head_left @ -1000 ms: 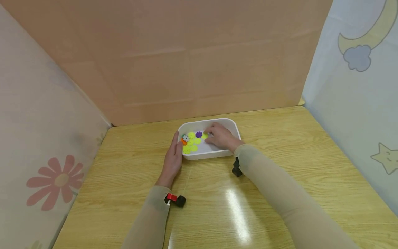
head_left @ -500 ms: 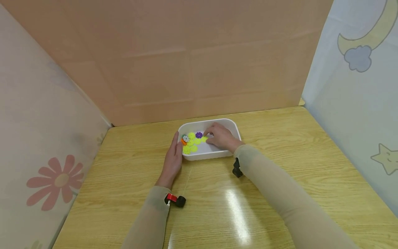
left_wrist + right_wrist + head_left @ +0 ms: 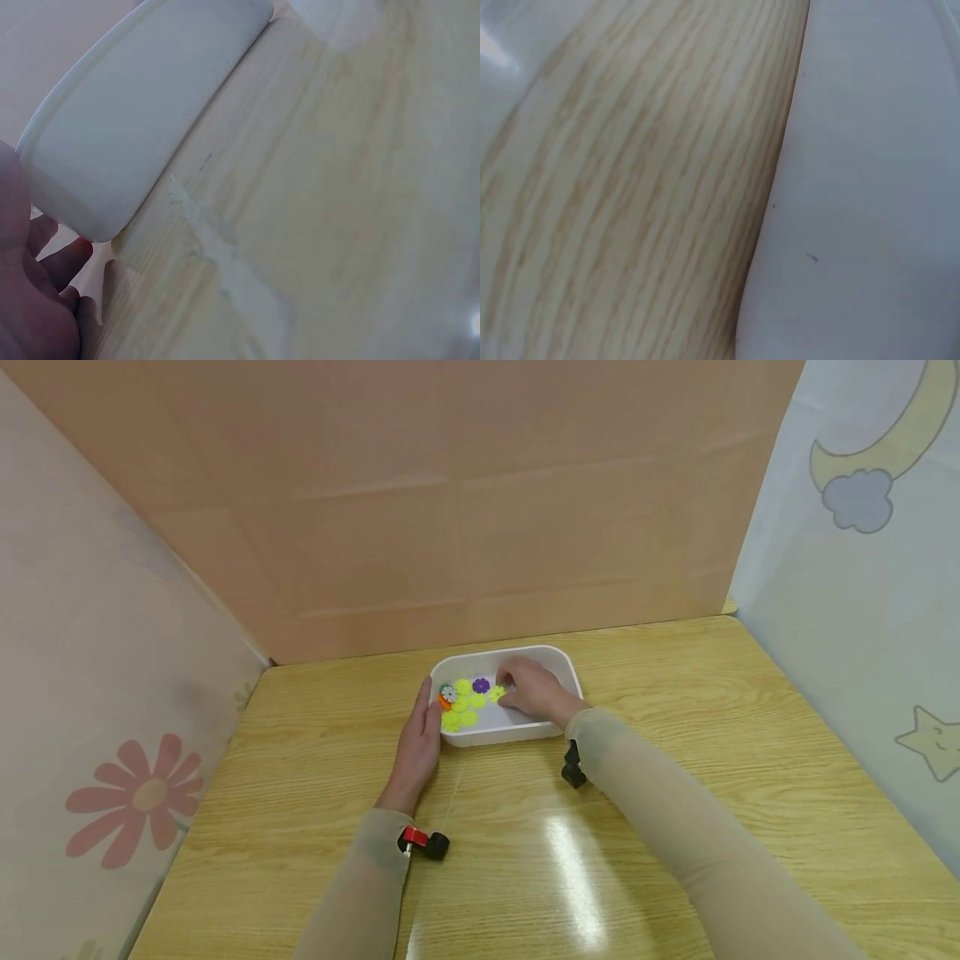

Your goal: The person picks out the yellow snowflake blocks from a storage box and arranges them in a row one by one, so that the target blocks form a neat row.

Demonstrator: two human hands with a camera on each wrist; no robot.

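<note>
Wears long, plain beige sleeves, smooth for the most part and reaching down to both wrists. Shows soft creases partway up the right sleeve [image 3: 697, 839], plus a greyish patch close to its cuff; shows a similar greyish tint near the cuff of the left sleeve [image 3: 360, 889]. Carries at the left wrist a small, bright red block [image 3: 414, 836] next to a rounded black knob [image 3: 437, 846], with a short silvery pin [image 3: 408, 849] just below the red. Carries at the right wrist a lumpy, all-black fitting [image 3: 573, 766] against the cuff. Leaves the left hand [image 3: 417, 750] and the right hand [image 3: 537, 691] bare.
</note>
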